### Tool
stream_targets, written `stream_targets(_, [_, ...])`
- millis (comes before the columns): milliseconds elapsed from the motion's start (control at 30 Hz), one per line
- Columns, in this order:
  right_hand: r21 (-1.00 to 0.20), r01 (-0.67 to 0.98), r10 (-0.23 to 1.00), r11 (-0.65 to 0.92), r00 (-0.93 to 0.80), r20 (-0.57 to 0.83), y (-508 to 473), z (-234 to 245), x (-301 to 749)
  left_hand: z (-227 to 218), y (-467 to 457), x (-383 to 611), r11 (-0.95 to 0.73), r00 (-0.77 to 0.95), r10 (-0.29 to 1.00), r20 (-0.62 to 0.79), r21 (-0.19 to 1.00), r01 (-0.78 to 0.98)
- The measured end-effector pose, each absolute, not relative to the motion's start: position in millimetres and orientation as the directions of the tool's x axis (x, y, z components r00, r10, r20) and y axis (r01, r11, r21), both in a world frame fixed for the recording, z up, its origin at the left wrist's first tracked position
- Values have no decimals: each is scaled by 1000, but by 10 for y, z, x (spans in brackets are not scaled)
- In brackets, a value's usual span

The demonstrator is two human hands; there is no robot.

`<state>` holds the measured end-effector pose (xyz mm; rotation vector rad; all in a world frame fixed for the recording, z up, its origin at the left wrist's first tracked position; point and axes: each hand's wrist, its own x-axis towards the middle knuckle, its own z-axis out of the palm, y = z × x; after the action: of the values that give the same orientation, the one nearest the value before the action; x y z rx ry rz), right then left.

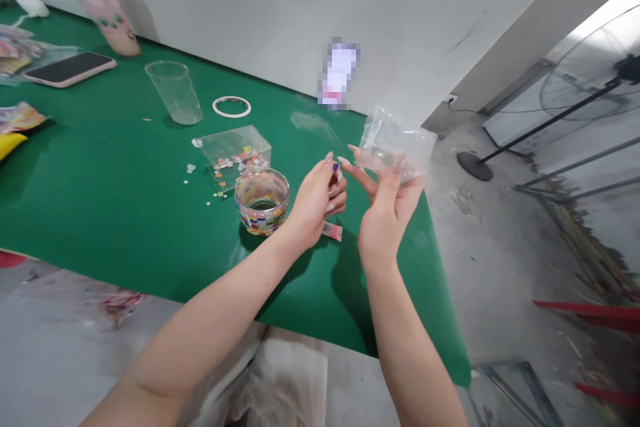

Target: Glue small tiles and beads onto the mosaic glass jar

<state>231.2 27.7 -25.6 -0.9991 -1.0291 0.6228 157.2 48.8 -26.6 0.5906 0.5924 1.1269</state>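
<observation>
Between the thumb and a finger of my left hand (317, 200) is a small dark blue tile (336, 167). My right hand (383, 220) grips a clear plastic bag (393, 140), its index finger stretched toward the left fingertips. Just left of my left hand stands a glass bowl (263, 219) covered in small multicoloured tiles. Behind the bowl lies a clear plastic box (240, 140) with several loose coloured pieces in it. A small pink packet (333, 232) lies partly hidden under my left hand.
On the green table (165, 240) stand a clear plastic cup (177, 97) and a pink drink cup (103, 10). A white tape ring (216, 108) and a phone (73, 69) lie there, and a blurred-out screen (340, 73) leans against the wall. A fan base (475, 165) is on the floor at right.
</observation>
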Motion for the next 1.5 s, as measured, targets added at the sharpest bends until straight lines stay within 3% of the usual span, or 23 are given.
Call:
stream_targets(233, [-902, 102, 837, 419, 343, 427, 228, -385, 2221, -351, 496, 1601, 67, 23, 998, -64, 848, -526])
stream_targets(400, [-895, 112, 830, 431, 341, 442, 247, -531, 2172, -468, 544, 1579, -141, -175, 977, 124, 987, -83])
stream_targets(600, [-894, 68, 814, 443, 387, 433, 286, -649, 2122, -513, 580, 1520, -209, -169, 955, 244, 958, 198])
stream_targets(800, [-891, -263, 886, 369, 390, 252, 295, -566, 2057, -611, 676, 1515, -247, -127, 933, 337, 856, 454])
stream_targets(933, [-863, -336, 888, 378, 395, 235, 316, -535, 2086, -637, 704, 1519, -271, -77, 925, 372, 789, 551])
stream_targets(1100, [-883, -325, 896, 338, 397, 197, 334, -573, 2124, -638, 660, 1544, -258, -71, 927, 368, 765, 590])
stream_targets(1267, [-876, -317, 890, 362, 398, 224, 348, -532, 2159, -638, 649, 1559, -272, -111, 920, 375, 818, 506])
stream_targets(1400, [-857, -108, 756, 504, 535, 377, 390, -465, 2269, -607, 656, 1579, -298, -150, 916, 371, 882, 365])
stream_targets(1500, [-812, 23, 678, 583, 536, 502, 407, -413, 2386, -556, 618, 1611, -281, -110, 951, 288, 957, 70])
